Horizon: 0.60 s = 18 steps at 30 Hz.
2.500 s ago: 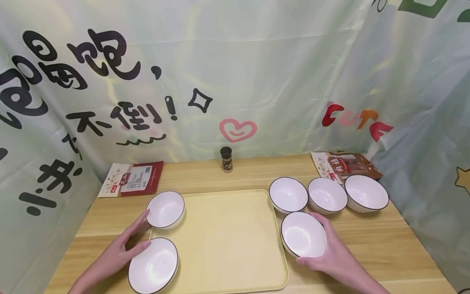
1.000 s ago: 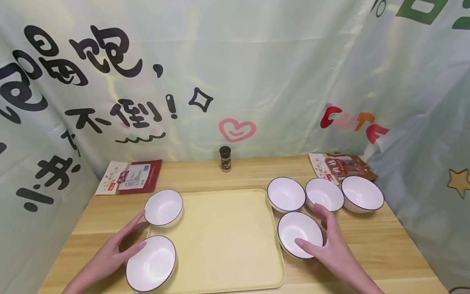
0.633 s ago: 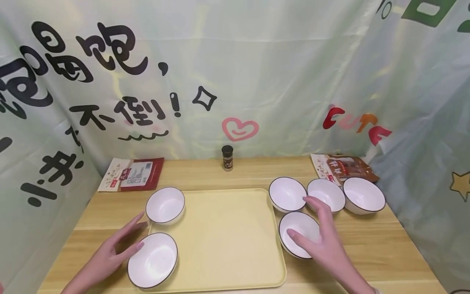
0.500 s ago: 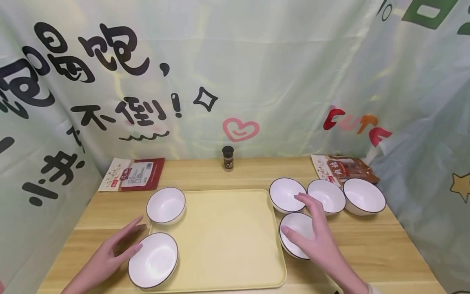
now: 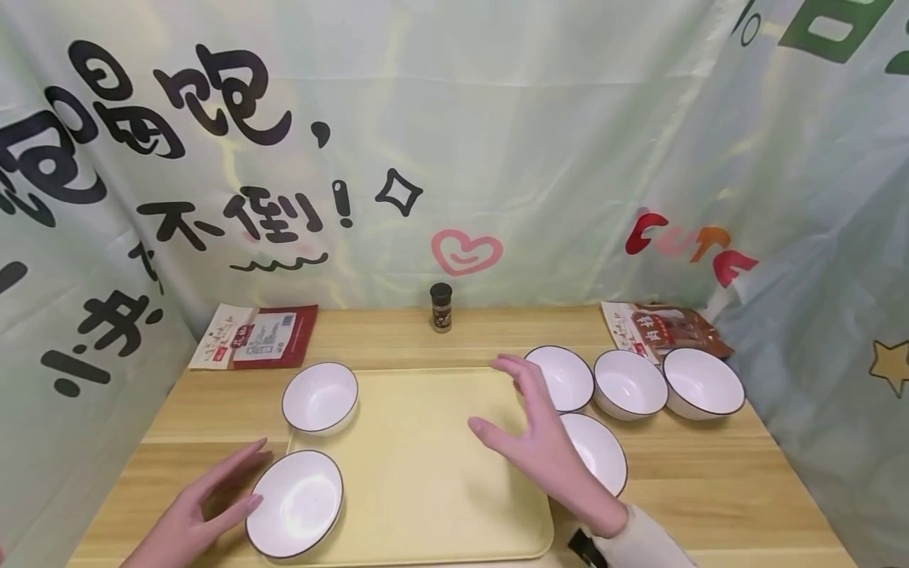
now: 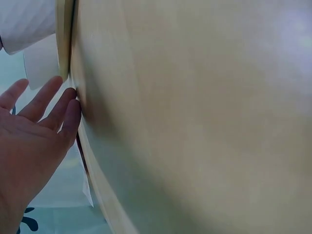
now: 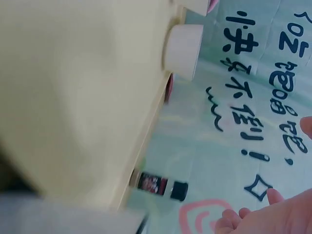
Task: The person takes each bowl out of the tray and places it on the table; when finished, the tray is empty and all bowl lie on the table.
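Observation:
My left hand (image 5: pixel 202 509) is beside the front-left white bowl (image 5: pixel 295 503), fingers extended and thumb tip at its dark rim; whether it touches I cannot tell. In the left wrist view the left hand (image 6: pixel 34 141) has its fingers spread and holds nothing. Another white bowl (image 5: pixel 319 397) stands behind; both overlap the left edge of the pale yellow tray (image 5: pixel 419 457). Over the tray's right part hovers my right hand (image 5: pixel 543 442), fingers apart, holding nothing. It partly hides the front-right bowl (image 5: pixel 600 454) and a bowl (image 5: pixel 564 379) behind that.
Two more white bowls, one (image 5: pixel 630 384) and another (image 5: pixel 705 384), continue the back row on the right. Behind them lies a brown food packet (image 5: pixel 675 327). A red and white packet (image 5: pixel 259 339) is at back left. A black-capped spice jar (image 5: pixel 441 308) stands behind the tray.
My right hand has let go of the front-right bowl and moved left over the tray. The left hand has drawn slightly back from the left bowls. The bowls stay about where they were.

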Each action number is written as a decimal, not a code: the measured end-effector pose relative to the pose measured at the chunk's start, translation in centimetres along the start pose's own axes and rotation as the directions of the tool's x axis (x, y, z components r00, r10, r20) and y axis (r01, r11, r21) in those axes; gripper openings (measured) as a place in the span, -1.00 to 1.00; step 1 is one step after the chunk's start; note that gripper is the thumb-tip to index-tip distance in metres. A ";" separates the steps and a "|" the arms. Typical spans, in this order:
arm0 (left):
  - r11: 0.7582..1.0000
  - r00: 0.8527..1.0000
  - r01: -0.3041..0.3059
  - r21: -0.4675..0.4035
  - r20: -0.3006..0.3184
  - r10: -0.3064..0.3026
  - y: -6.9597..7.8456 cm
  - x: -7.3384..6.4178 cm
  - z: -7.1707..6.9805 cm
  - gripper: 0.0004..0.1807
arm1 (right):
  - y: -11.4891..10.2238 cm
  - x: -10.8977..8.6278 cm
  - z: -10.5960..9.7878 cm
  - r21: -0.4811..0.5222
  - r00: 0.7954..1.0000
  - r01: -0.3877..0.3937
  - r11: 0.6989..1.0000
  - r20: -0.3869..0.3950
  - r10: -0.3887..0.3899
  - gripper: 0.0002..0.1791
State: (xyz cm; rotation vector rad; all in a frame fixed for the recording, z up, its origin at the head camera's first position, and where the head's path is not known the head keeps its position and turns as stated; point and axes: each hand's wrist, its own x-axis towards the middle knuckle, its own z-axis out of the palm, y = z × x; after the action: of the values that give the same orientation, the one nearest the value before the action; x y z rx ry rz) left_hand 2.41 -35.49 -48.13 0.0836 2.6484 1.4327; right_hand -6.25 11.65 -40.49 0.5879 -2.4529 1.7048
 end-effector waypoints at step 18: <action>0.992 0.993 -0.119 0.043 -0.019 0.120 0.1 -2.0 1.4 -0.26 | -0.4 5.3 9.7 0.078 0.948 -0.166 0.983 0.289 0.137 -0.09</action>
State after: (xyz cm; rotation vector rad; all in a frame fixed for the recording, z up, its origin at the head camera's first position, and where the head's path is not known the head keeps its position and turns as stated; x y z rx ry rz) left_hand 4.55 -34.47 -48.63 0.2357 2.7331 1.4202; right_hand -9.63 1.28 -42.12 0.7166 -2.6786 1.9354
